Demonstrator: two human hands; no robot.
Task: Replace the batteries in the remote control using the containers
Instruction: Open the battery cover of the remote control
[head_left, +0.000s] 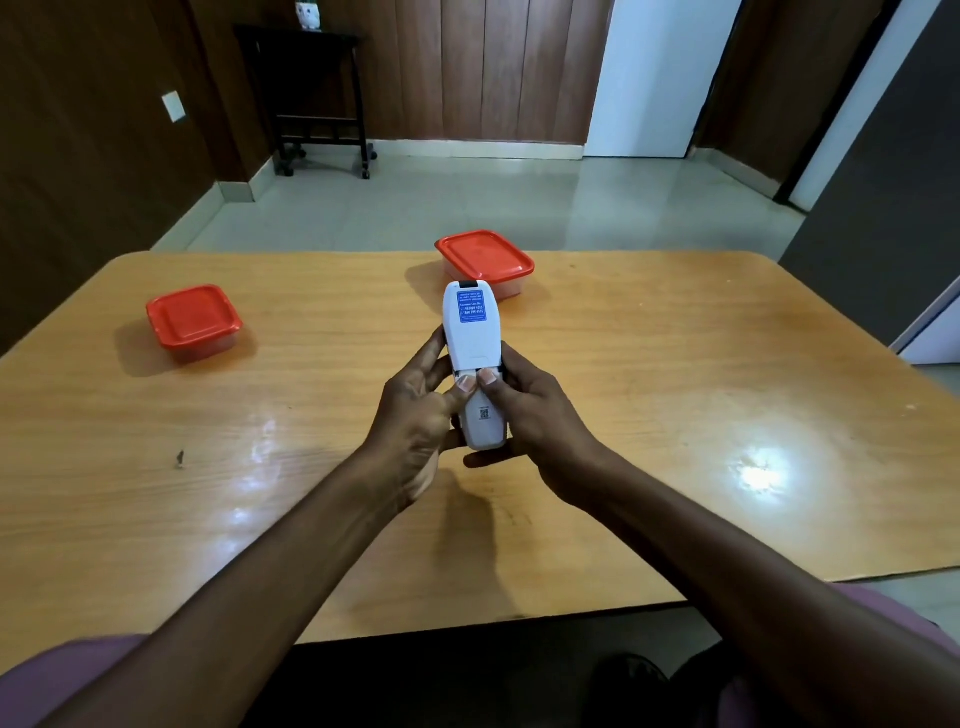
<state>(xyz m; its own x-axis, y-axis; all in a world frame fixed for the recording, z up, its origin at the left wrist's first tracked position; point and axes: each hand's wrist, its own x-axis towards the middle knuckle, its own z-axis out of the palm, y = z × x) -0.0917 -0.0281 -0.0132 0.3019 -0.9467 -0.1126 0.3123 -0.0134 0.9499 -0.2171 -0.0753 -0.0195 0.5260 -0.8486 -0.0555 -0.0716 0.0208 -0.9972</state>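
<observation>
The remote control (475, 358) is white with a blue label (471, 306) (white print). Both containers (193, 323) (485, 262) have red lids over clear bases. The table (649, 374) is orange-tan wood grain. The sleeves (57, 675) are purple.

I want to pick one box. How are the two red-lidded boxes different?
The left box sits nearer the person and off to the left; the far box sits near the table's far edge, behind the remote. The left box is in full view; the remote's tip hides part of the far box. Both have red lids on, closed, over clear bases.
</observation>
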